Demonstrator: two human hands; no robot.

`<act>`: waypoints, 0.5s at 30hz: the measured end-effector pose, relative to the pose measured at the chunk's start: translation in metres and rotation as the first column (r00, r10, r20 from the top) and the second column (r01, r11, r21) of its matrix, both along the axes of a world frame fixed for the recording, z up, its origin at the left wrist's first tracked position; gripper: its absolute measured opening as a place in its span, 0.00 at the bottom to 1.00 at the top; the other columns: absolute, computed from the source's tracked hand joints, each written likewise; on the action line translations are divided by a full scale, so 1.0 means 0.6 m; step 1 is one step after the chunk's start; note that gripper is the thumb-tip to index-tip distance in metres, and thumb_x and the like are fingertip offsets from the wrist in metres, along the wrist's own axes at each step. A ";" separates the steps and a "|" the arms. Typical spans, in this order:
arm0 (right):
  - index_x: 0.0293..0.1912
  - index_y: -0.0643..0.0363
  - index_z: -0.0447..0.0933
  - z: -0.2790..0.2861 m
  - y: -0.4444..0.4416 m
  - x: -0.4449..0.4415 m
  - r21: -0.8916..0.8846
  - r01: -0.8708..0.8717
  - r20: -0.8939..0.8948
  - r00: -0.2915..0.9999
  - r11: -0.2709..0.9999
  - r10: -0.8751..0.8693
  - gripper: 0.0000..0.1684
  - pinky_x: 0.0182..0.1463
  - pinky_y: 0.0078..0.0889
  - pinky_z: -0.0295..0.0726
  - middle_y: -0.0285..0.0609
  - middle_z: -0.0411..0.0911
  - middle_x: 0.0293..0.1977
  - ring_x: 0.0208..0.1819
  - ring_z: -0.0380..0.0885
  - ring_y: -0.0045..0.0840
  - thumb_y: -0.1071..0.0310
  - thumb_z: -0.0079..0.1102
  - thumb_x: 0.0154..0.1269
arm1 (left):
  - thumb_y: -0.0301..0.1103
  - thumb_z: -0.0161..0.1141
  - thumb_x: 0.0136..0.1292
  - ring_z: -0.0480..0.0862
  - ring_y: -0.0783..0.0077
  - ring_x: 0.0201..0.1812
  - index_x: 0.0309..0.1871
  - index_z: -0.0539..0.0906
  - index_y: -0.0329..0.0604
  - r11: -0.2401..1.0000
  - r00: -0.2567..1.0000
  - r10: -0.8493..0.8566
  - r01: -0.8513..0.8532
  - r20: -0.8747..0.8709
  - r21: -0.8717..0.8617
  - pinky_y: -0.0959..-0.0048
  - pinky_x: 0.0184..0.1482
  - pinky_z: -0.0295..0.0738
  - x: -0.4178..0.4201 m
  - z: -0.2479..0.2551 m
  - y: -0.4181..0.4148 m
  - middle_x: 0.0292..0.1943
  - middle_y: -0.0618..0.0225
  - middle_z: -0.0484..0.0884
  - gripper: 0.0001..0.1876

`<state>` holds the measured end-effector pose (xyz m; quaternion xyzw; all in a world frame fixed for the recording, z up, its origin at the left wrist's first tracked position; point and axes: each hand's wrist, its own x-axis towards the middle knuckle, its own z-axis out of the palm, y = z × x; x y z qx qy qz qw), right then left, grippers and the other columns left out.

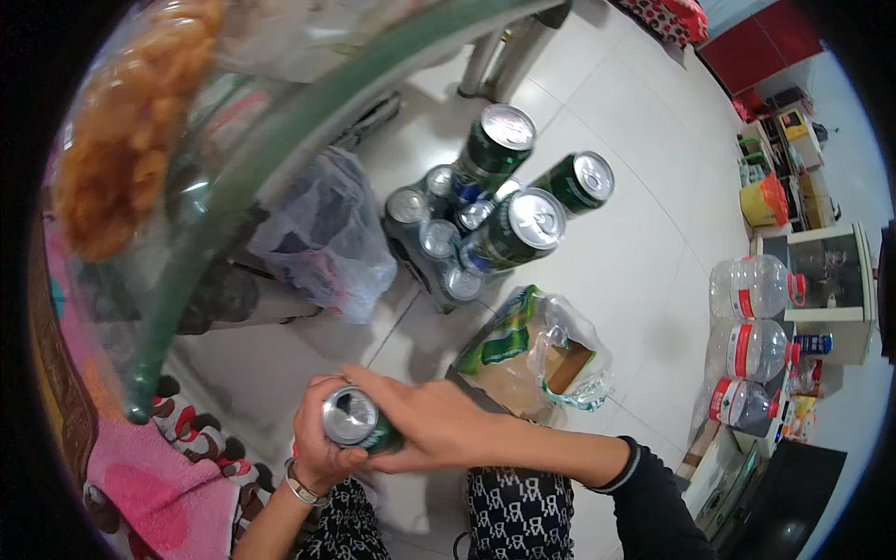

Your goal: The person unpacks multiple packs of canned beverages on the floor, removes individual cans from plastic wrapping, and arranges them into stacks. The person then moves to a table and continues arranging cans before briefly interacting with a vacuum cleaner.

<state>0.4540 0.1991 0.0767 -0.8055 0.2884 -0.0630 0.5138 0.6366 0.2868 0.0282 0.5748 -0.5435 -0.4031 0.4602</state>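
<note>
Between both palms, low in the view, is a green drink can (352, 416) with a silver top and a dark opening in its lid. My left hand (315, 430) wraps its left side, a metal band on the wrist. My right hand (427, 427) holds its right side, fingers over the upper edge. Beyond them, large green cans (536, 218) stand on or beside a shrink-wrapped pack of smaller cans (439, 238). An opened cardboard carton with green plastic wrap (507, 378) lies on the floor just past my right forearm.
A glass tabletop with a green edge (280, 154) spans the upper left, bagged orange food (133, 133) on it. Under it hangs a thin plastic bag (336, 238). Large water bottles (752, 287) line the right side near a cabinet. A pink cloth (164, 483) lies at lower left.
</note>
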 end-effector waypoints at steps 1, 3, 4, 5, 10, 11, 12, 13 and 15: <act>0.69 0.59 0.52 0.031 -0.013 -0.034 0.061 0.042 -0.067 0.997 0.997 -0.038 0.57 0.40 0.45 0.81 0.58 0.75 0.49 0.41 0.80 0.50 0.46 0.72 0.47 | 0.69 0.64 0.50 0.76 0.69 0.41 0.54 0.71 0.31 0.997 0.986 -0.043 0.053 -0.163 0.059 0.72 0.46 0.73 -0.018 0.010 -0.018 0.43 0.60 0.76 0.45; 0.67 0.62 0.54 0.056 -0.025 -0.121 0.051 0.178 0.012 0.984 0.983 -0.179 0.54 0.45 0.43 0.81 0.59 0.76 0.47 0.44 0.80 0.51 0.47 0.71 0.49 | 0.61 0.65 0.56 0.77 0.73 0.38 0.54 0.72 0.31 0.970 0.879 -0.085 0.181 -0.469 0.162 0.75 0.43 0.73 -0.066 0.029 -0.051 0.41 0.61 0.76 0.39; 0.65 0.63 0.58 0.063 -0.029 -0.160 -0.112 0.289 0.171 0.948 0.951 -0.268 0.56 0.52 0.39 0.78 0.56 0.74 0.50 0.49 0.78 0.45 0.48 0.76 0.44 | 0.43 0.65 0.61 0.76 0.78 0.34 0.54 0.74 0.33 0.952 0.930 -0.203 0.260 -0.306 0.161 0.79 0.38 0.72 -0.080 0.029 -0.069 0.38 0.64 0.77 0.25; 0.64 0.66 0.58 0.066 -0.023 -0.212 -0.098 0.449 0.174 0.886 0.888 -0.429 0.58 0.55 0.40 0.76 0.54 0.72 0.51 0.51 0.77 0.42 0.50 0.80 0.39 | 0.29 0.62 0.60 0.78 0.76 0.31 0.52 0.76 0.38 0.926 0.934 -0.342 0.354 -0.107 0.130 0.76 0.35 0.74 -0.095 0.034 -0.083 0.37 0.63 0.78 0.17; 0.64 0.68 0.54 0.086 -0.016 -0.363 0.039 0.912 0.366 0.367 0.408 -0.855 0.57 0.50 0.31 0.83 0.46 0.71 0.47 0.49 0.77 0.31 0.53 0.79 0.43 | 0.33 0.57 0.62 0.84 0.62 0.29 0.51 0.75 0.44 0.542 0.464 -0.769 0.838 0.439 0.064 0.65 0.28 0.78 -0.238 0.030 -0.142 0.30 0.59 0.82 0.14; 0.64 0.66 0.54 0.088 -0.014 -0.374 -0.019 0.934 0.369 0.338 0.357 -0.866 0.57 0.51 0.31 0.82 0.45 0.70 0.47 0.49 0.77 0.31 0.57 0.80 0.43 | 0.34 0.56 0.62 0.84 0.62 0.28 0.50 0.75 0.44 0.477 0.358 -0.804 0.865 0.474 0.156 0.65 0.27 0.79 -0.268 0.032 -0.150 0.27 0.60 0.82 0.14; 0.64 0.65 0.54 0.092 -0.011 -0.383 -0.107 0.937 0.375 0.347 0.332 -0.860 0.56 0.52 0.31 0.81 0.45 0.70 0.48 0.49 0.76 0.31 0.60 0.80 0.42 | 0.34 0.55 0.62 0.85 0.61 0.27 0.49 0.75 0.44 0.405 0.244 -0.833 0.881 0.497 0.245 0.64 0.26 0.79 -0.292 0.032 -0.155 0.25 0.61 0.82 0.13; 0.64 0.65 0.55 0.089 -0.011 -0.387 -0.183 0.931 0.383 0.364 0.316 -0.849 0.55 0.53 0.31 0.80 0.44 0.70 0.49 0.50 0.76 0.30 0.63 0.80 0.42 | 0.33 0.55 0.62 0.85 0.61 0.26 0.48 0.75 0.43 0.418 0.227 -0.806 0.872 0.546 0.255 0.64 0.26 0.79 -0.305 0.017 -0.154 0.23 0.62 0.82 0.12; 0.63 0.63 0.56 0.079 -0.007 -0.395 -0.344 0.812 0.208 0.556 0.472 -0.804 0.54 0.55 0.31 0.77 0.43 0.70 0.49 0.51 0.75 0.29 0.67 0.81 0.40 | 0.32 0.54 0.60 0.85 0.60 0.25 0.45 0.76 0.43 0.439 0.187 -0.752 0.857 0.632 0.268 0.63 0.24 0.78 -0.319 -0.010 -0.151 0.21 0.62 0.82 0.10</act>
